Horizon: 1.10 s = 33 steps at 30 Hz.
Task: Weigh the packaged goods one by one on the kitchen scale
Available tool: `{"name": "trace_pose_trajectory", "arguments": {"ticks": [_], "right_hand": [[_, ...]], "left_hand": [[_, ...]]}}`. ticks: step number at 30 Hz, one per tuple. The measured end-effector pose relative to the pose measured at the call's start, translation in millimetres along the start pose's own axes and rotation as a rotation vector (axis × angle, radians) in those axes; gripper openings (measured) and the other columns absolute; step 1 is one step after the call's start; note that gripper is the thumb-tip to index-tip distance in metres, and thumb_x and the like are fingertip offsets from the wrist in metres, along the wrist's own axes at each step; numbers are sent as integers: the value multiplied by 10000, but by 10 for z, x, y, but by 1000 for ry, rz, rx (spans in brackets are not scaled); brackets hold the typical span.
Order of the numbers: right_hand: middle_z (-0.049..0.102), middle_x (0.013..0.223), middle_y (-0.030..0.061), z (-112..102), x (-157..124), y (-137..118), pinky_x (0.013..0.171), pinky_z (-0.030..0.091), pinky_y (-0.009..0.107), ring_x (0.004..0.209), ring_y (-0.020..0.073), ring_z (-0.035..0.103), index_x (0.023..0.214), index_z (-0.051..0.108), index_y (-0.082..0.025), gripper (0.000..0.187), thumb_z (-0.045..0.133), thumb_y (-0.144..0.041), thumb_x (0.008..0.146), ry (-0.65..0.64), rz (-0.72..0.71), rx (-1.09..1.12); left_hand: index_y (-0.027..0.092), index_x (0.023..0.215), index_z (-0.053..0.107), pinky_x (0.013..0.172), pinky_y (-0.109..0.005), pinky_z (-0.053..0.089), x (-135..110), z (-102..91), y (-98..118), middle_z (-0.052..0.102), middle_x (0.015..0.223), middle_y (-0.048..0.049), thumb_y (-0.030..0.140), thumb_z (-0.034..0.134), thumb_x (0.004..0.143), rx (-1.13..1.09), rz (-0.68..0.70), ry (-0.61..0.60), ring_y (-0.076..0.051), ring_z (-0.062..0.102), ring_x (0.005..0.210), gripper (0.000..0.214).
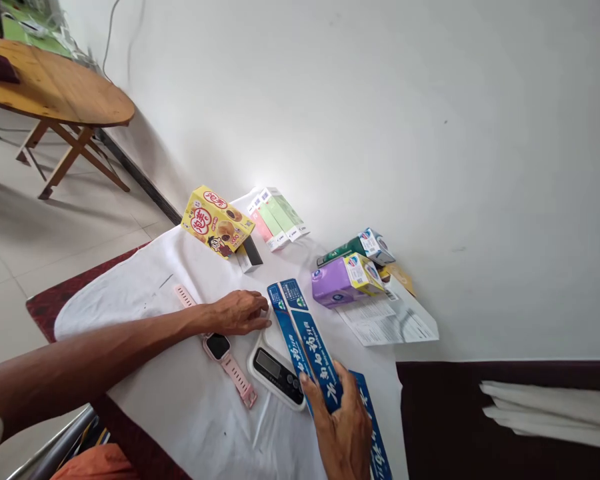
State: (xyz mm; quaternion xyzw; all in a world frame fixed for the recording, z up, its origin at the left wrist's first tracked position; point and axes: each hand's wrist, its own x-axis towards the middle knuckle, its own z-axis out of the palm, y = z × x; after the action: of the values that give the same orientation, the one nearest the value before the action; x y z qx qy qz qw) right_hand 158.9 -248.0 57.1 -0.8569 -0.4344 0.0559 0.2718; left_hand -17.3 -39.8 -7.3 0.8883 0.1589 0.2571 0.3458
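My right hand grips two long blue toothpaste boxes lying side by side, thumb on top. They are over the right part of a white digital scale; whether they rest on it I cannot tell. Another blue toothpaste box lies partly hidden under that hand. My left hand is at the scale's far left edge, fingers loosely bent and apart, holding nothing visible. Beneath my left forearm lies a pink-strapped smartwatch, its strap partly covered.
A yellow snack box, a small black-and-white box and pale green and pink boxes stand at the back. Purple and green boxes sit right, by a printed paper. The wall borders the cloth-covered table.
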Motion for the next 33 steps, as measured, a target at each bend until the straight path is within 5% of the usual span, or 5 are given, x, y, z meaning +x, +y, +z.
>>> {"name": "trace_pose_trajectory", "arguments": {"ticks": [9, 13, 19, 25, 33], "right_hand": [[623, 1332, 157, -205, -68, 4, 1033, 482, 506, 1241, 353, 592, 1404, 498, -177, 784, 538, -747, 867, -144, -19, -56], [577, 1414, 180, -298, 40, -136, 1078, 451, 535, 1319, 363, 536, 1480, 428, -169, 886, 585, -762, 841, -68, -76, -81], [590, 1406, 184, -53, 126, -315, 1078, 458, 532, 1317, 350, 550, 1459, 456, -172, 718, 571, -649, 934, -56, -262, -141], [610, 1378, 190, 140, 166, -305, 1024, 499, 511, 1267, 346, 591, 1447, 464, -136, 565, 550, -456, 989, -39, -252, -167], [637, 1328, 183, -484, -84, 66, 910, 531, 464, 1176, 350, 629, 1437, 511, -151, 731, 530, -666, 920, 192, 7, -189]], "left_hand": [[145, 1042, 675, 711, -266, 475, 15, -40, 48, 667, 822, -47, 351, 562, 982, -59, -30, 6, -162, 627, 717, 243], [140, 1046, 671, 717, -280, 479, 18, -35, 39, 657, 802, -43, 380, 534, 998, -68, -14, 8, -163, 615, 709, 282], [147, 1084, 663, 697, -282, 484, 12, -32, 6, 648, 858, -45, 416, 514, 1012, -89, -6, 5, -157, 609, 711, 316], [142, 1098, 663, 705, -289, 484, 35, -58, 25, 644, 865, -45, 423, 511, 1013, -88, -20, -21, -165, 611, 737, 330], [156, 1086, 661, 694, -290, 486, 51, -90, 52, 634, 858, -35, 452, 498, 1013, -70, -35, -45, -168, 607, 735, 345]]}}
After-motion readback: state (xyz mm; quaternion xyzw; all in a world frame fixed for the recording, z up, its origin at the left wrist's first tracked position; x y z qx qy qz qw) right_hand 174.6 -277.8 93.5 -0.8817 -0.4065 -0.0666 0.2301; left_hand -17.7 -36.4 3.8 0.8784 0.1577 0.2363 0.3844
